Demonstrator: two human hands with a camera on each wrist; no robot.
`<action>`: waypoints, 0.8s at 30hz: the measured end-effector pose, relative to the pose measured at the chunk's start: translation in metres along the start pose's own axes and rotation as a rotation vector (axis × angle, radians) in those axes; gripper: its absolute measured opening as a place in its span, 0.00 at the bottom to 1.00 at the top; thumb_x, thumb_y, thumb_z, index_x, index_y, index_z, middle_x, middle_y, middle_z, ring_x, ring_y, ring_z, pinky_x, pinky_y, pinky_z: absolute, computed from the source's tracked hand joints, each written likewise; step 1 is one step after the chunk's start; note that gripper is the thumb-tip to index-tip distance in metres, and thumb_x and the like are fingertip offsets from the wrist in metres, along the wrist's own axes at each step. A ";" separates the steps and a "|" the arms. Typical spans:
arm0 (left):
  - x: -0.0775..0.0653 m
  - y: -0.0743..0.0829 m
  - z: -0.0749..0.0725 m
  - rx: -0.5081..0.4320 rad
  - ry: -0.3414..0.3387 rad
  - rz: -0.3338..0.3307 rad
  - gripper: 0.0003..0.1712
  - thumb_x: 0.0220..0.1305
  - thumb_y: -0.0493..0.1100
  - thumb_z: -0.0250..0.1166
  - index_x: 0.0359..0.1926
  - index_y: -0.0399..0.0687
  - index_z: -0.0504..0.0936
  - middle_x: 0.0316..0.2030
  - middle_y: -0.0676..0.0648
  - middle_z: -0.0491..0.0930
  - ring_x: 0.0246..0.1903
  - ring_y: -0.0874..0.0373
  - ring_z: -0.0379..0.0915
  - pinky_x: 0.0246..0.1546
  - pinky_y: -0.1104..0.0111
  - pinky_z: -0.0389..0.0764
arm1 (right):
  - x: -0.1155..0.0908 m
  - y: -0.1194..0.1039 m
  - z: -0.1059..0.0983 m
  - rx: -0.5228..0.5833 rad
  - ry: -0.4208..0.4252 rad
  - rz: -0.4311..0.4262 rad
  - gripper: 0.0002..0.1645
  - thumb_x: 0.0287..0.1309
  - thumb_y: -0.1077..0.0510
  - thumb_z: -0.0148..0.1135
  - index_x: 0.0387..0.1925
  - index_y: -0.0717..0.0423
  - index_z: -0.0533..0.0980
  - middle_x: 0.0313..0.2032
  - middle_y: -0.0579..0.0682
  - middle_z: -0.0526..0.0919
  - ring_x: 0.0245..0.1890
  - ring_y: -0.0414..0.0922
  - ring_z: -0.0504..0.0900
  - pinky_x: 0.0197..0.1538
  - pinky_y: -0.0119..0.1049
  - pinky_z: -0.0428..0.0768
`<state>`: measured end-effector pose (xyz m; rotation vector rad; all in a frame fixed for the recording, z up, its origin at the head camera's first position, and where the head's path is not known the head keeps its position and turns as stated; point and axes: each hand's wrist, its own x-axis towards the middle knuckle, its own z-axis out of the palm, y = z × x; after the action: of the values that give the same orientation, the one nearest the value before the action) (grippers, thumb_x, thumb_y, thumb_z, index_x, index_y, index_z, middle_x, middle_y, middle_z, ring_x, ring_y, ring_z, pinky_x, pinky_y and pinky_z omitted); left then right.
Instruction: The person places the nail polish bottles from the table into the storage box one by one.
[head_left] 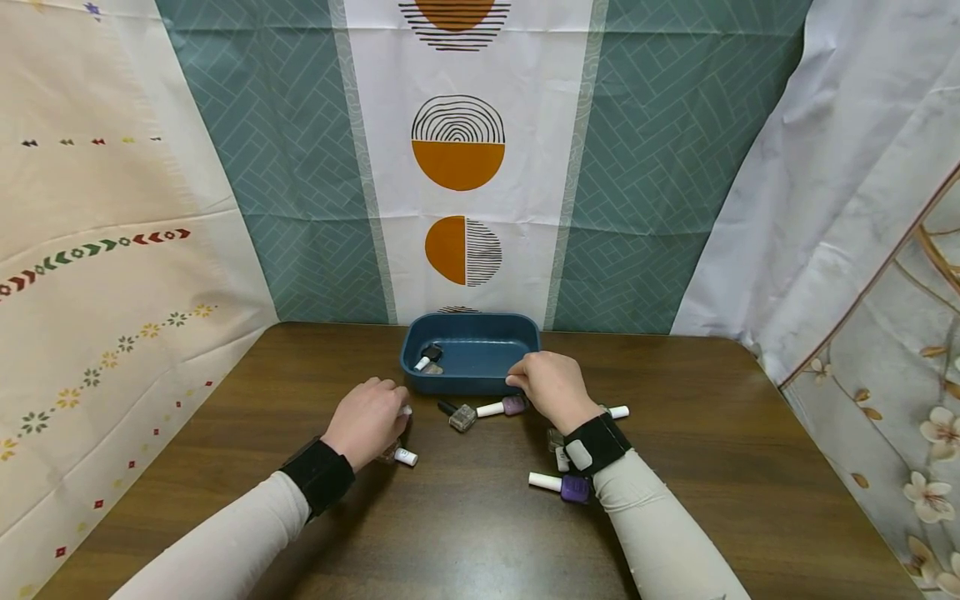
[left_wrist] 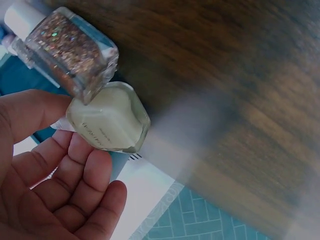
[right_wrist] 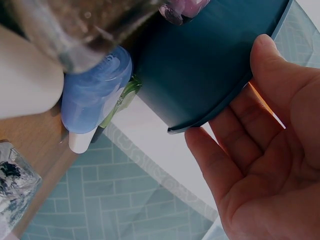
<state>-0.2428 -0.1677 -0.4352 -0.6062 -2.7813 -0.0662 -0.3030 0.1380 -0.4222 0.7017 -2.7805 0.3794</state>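
My left hand [head_left: 366,421] pinches a nail polish bottle [left_wrist: 107,120] of pale cream colour by its white cap, between thumb and fingers. In the left wrist view, a copper-glitter nail polish bottle [left_wrist: 70,47] with a white cap lies right beside it. My right hand [head_left: 555,387] holds the front right corner of a blue bin [head_left: 472,387], thumb at the rim and fingers against the wall, as the right wrist view shows. At the bin's left end lie a few small bottles, one dark [head_left: 432,352].
Before the bin lie a black-capped glitter bottle [head_left: 462,417] and a mauve bottle [head_left: 514,405]. A purple bottle [head_left: 575,489] lies nearer the front. My right wrist partly hides more bottles, including a blue one [right_wrist: 95,95]. Patterned cloths hang around the wooden table [head_left: 480,533].
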 end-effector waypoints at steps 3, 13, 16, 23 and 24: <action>0.001 0.000 -0.003 -0.012 -0.012 -0.015 0.10 0.62 0.37 0.83 0.40 0.41 0.90 0.32 0.46 0.85 0.33 0.51 0.77 0.40 0.58 0.83 | 0.000 0.000 0.000 0.000 -0.003 0.004 0.10 0.71 0.50 0.74 0.48 0.44 0.94 0.42 0.46 0.94 0.42 0.47 0.91 0.45 0.47 0.89; 0.001 0.000 -0.014 -0.053 -0.007 -0.028 0.10 0.61 0.36 0.83 0.38 0.42 0.89 0.31 0.48 0.84 0.34 0.51 0.78 0.40 0.58 0.86 | 0.000 0.001 0.000 0.009 0.001 0.004 0.10 0.71 0.50 0.75 0.49 0.45 0.94 0.42 0.46 0.94 0.42 0.48 0.91 0.45 0.47 0.88; 0.002 -0.002 -0.017 -0.066 0.017 -0.030 0.09 0.62 0.35 0.82 0.37 0.43 0.88 0.30 0.48 0.83 0.33 0.51 0.77 0.38 0.58 0.85 | 0.000 0.002 0.001 0.012 0.002 0.003 0.11 0.71 0.50 0.75 0.49 0.46 0.94 0.43 0.47 0.94 0.42 0.48 0.91 0.45 0.48 0.89; 0.004 -0.004 -0.022 -0.095 0.063 -0.035 0.07 0.63 0.34 0.80 0.35 0.44 0.87 0.27 0.50 0.79 0.31 0.53 0.74 0.34 0.60 0.80 | 0.001 0.001 0.001 0.010 -0.003 0.006 0.11 0.71 0.50 0.74 0.49 0.46 0.94 0.43 0.47 0.94 0.42 0.48 0.91 0.45 0.48 0.89; 0.004 -0.004 -0.023 -0.099 0.065 -0.035 0.07 0.64 0.34 0.80 0.35 0.44 0.87 0.27 0.51 0.79 0.31 0.53 0.74 0.34 0.60 0.79 | 0.001 0.001 0.000 0.010 -0.004 0.006 0.11 0.71 0.50 0.74 0.49 0.46 0.94 0.43 0.47 0.94 0.42 0.48 0.91 0.45 0.48 0.89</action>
<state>-0.2414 -0.1718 -0.4118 -0.5686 -2.7390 -0.2276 -0.3042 0.1387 -0.4226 0.6977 -2.7864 0.3936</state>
